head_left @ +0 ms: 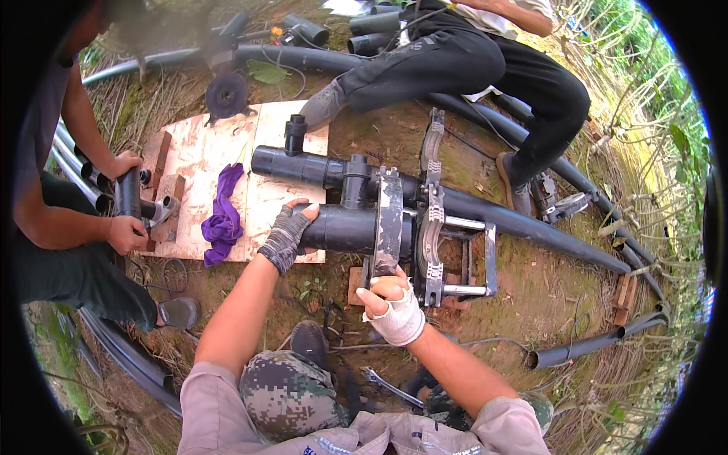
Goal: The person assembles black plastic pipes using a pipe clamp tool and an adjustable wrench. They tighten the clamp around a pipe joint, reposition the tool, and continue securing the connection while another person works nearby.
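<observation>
The head camera, left unit of a side-by-side fisheye pair, is worn on the person's head and faces steeply down and forward. The wearer's camouflage trousers (292,398) appear close at the lower centre; the forearms (241,311) enter from the lower edge. The left hand (284,241) and right hand (396,309) occupy mid-frame at near range. Wide coverage extends to a co-worker (45,220) at the left edge and undergrowth (675,144) at the right.

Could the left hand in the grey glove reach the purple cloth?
Probably yes: the left hand would have to leave the black pipe, but only wooden board shows between hand and purple cloth.
</observation>
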The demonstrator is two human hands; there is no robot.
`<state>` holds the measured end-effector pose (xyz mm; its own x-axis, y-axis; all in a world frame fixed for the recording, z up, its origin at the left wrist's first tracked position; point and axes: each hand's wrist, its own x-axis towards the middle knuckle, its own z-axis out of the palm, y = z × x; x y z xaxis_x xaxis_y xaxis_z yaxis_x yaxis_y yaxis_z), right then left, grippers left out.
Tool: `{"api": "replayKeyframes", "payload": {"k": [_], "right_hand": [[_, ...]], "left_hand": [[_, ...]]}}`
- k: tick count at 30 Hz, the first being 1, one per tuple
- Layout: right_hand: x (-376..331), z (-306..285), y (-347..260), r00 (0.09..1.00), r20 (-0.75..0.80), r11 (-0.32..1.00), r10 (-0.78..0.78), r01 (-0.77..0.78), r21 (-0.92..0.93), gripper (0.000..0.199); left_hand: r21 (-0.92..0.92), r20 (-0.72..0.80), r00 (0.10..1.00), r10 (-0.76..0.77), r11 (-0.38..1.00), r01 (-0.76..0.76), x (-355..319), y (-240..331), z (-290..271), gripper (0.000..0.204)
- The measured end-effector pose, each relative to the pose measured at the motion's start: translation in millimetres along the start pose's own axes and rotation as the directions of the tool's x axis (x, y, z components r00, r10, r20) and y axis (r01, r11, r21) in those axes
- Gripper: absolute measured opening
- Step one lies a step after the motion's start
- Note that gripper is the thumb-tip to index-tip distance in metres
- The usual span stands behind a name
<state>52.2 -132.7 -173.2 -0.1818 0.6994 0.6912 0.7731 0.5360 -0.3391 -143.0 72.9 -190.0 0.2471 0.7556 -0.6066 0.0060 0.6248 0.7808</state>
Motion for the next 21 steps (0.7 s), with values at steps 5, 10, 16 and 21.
{"api": "replayKeyframes", "payload": {"k": [5, 10, 16, 21], "right_hand": [[8.0, -1.0, 1.6, 0.999, -0.048, 0.999, 0.003, -0.001, 0.039, 0.053], [-4.7, 11.6, -6.5, 0.973, 0.035, 0.971, 0.229, -0.231, 0.067, 0.039], [-32.2, 44.9, -8.0, 0.921, -0.371, 0.941, 0.122, -0.226, -0.251, 0.028], [-15.9, 51.5, -12.2, 0.909, -0.356, 0.974, 0.216, -0.226, 0.013, 0.032]], "left_hand": [[0.111, -0.02, 0.937, 0.348, 0.932, -0.344, 53.2, -22.6, -20.3, 0.055], [-0.199, 0.087, 0.974, 0.208, 0.962, -0.188, 84.6, -41.8, -52.8, 0.066], [0.104, 0.162, 0.971, -0.174, 0.982, 0.159, 43.2, -11.6, -18.0, 0.091], [0.552, -0.165, 0.968, 0.19, 0.831, -0.069, 27.1, 21.7, -43.3, 0.085]]}}
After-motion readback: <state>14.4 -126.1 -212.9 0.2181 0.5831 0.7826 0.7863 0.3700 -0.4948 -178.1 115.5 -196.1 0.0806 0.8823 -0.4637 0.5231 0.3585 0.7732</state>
